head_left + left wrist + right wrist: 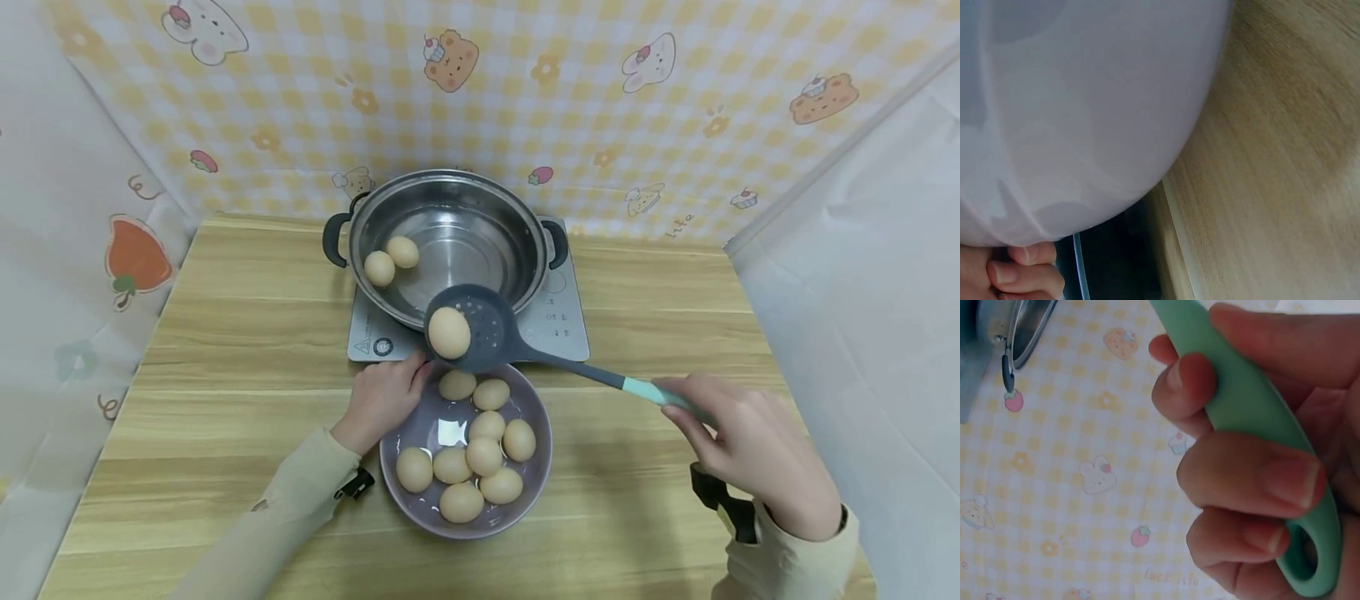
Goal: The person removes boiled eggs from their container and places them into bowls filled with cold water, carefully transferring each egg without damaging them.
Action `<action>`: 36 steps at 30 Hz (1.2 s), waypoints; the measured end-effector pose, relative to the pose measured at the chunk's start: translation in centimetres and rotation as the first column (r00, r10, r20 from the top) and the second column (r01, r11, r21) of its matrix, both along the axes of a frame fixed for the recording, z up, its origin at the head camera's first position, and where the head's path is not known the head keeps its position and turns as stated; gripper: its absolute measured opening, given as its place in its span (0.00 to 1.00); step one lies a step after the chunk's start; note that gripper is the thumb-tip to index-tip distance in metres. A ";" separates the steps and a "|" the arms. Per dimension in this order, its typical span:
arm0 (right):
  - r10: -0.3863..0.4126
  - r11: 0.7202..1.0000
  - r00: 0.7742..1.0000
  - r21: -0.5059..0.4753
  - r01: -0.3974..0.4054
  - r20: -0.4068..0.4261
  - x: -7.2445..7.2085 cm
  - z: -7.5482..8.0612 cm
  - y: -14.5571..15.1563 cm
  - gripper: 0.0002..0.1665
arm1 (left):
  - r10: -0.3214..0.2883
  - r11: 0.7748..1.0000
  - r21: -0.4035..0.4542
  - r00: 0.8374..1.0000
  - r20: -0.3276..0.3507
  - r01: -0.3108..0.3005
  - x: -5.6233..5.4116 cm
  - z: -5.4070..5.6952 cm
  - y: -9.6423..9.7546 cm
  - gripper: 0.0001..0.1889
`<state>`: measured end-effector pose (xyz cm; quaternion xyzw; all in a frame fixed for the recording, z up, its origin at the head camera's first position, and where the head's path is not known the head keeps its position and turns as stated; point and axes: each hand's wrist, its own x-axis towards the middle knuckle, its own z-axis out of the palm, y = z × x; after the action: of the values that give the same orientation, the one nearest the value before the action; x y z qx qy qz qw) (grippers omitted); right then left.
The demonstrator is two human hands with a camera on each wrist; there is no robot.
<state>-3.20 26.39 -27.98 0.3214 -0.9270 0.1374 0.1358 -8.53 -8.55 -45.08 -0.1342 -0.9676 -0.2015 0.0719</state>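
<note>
My right hand (757, 437) grips the mint-green handle (1241, 394) of a slotted skimmer, its fingers wrapped round it in the right wrist view. One brown egg (449, 333) lies at the left side of the skimmer's dark grey head (487, 329). That head overlaps the near rim of a steel pot (525, 275) and the far edge of a purple-grey bowl (540, 467). With curled fingers (1029, 278), my left hand (382, 400) holds the bowl's far left rim. Several eggs (483, 456) sit in the bowl, and two eggs (392, 260) lie at the pot's left side.
Under the pot is a silver-grey induction cooker (562, 321). The wooden table (247, 333) stretches to both sides. A yellow checked cloth (495, 108) hangs behind, with white side panels (870, 275) at left and right.
</note>
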 end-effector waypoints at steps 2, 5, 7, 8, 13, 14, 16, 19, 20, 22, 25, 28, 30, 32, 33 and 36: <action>0.011 1.000 1.000 -0.014 -0.011 0.005 0.4 -0.1 0.2 0.17 | 0.005 1.000 -0.006 1.000 0.010 -0.005 0.0 0.0 0.0 0.11; 0.028 0.999 1.000 -0.044 -0.027 0.013 0.7 -0.3 0.5 0.22 | 0.004 1.000 -0.012 1.000 0.027 -0.004 -0.1 0.0 0.0 0.09; 0.028 0.998 0.999 -0.058 -0.027 0.018 0.9 -0.5 0.6 0.24 | -0.001 1.000 -0.014 0.999 0.032 0.001 -0.1 0.0 0.0 0.10; 0.027 0.998 0.999 -0.063 -0.025 0.021 1.0 -0.5 0.7 0.22 | -0.001 1.000 -0.013 0.999 0.035 0.002 -0.1 0.1 -0.1 0.10; -0.009 0.999 0.998 -0.046 0.012 0.061 1.3 -0.8 0.9 0.09 | -0.002 1.000 -0.010 0.999 0.052 0.002 -0.2 0.1 -0.1 0.14; -0.012 0.999 0.998 -0.043 0.015 0.069 1.3 -0.9 0.9 0.08 | -0.001 1.000 -0.012 0.998 0.057 0.002 -0.2 0.1 -0.1 0.14; -0.020 0.999 0.996 -0.030 0.023 0.083 1.3 -1.1 0.9 0.08 | -0.001 1.000 -0.015 0.998 0.064 0.002 -0.2 0.1 -0.1 0.14; -0.018 1.000 0.997 -0.020 0.019 0.071 1.1 -1.5 0.8 0.18 | 0.000 1.000 -0.019 0.998 0.063 0.001 -0.2 0.1 -0.1 0.14; -0.016 1.000 0.998 -0.016 0.017 0.063 1.0 -1.6 0.7 0.22 | 0.000 1.000 -0.021 0.998 0.061 0.001 -0.2 0.1 -0.1 0.14; -0.013 1.000 0.998 -0.011 0.014 0.055 0.9 -1.9 0.5 0.26 | -0.001 1.000 -0.021 0.999 0.054 0.002 -0.2 0.1 -0.1 0.14; -0.007 1.000 0.999 0.000 0.007 0.042 0.7 -2.2 0.3 0.28 | -0.002 1.000 -0.016 0.999 0.042 0.003 -0.2 0.1 -0.1 0.14; 0.003 1.000 0.999 0.010 -0.003 0.033 0.5 -2.5 0.1 0.28 | -0.007 1.000 -0.007 1.000 0.031 0.007 -0.2 0.1 0.0 0.14; 0.008 1.000 1.000 0.019 -0.009 0.019 0.5 -2.6 0.0 0.27 | -0.011 1.000 -0.001 1.000 0.026 0.011 -0.1 0.1 0.0 0.14; 0.011 1.000 1.000 0.026 -0.012 0.008 0.4 -2.7 -0.1 0.27 | -0.016 1.000 0.004 1.000 0.026 0.016 -0.1 0.2 0.0 0.14; 0.013 1.000 1.000 0.026 -0.013 0.004 0.4 -2.7 -0.1 0.28 | -0.018 1.000 0.007 0.999 0.027 0.017 -0.1 0.2 0.0 0.14; 0.015 0.999 1.000 0.032 -0.015 -0.005 0.3 -2.8 -0.1 0.25 | -0.017 1.000 0.009 0.999 0.033 0.017 -0.1 0.2 0.0 0.14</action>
<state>-2.87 26.26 -30.77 0.3307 -0.9264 0.1227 0.1319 -8.58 -8.57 -44.91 -0.1388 -0.9665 -0.2087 0.0545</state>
